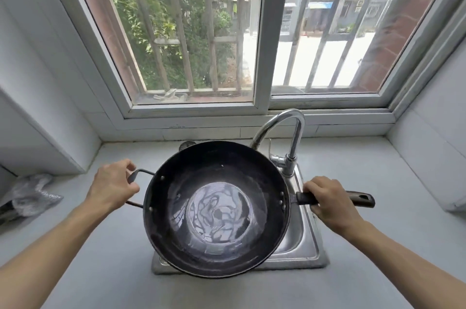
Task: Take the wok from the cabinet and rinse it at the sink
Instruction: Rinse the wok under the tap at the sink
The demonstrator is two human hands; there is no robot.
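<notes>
Both hands grip the wok (216,210): the left hand (113,185) curls round the loop helper handle (137,174) on the wok's left side, and the right hand (329,204) wraps round the long dark handle (363,199) on its right.

Held this way, the wok sits level over the sink (305,243), covering most of the basin, with only the sink's right rim and front corners showing past it. The faucet (290,132) rises just behind the wok's far right edge, its spout arching down toward the rim. No stream shows at the spout.

A shallow pool of water lies in the wok's bottom, rippled and reflecting light, and the inner walls look wet. So the fetching from the cabinet is done, and the rinse appears well under way. What seems left is swirling the water round and tipping it out into the sink; whether another fill is needed cannot be judged from here.
</notes>
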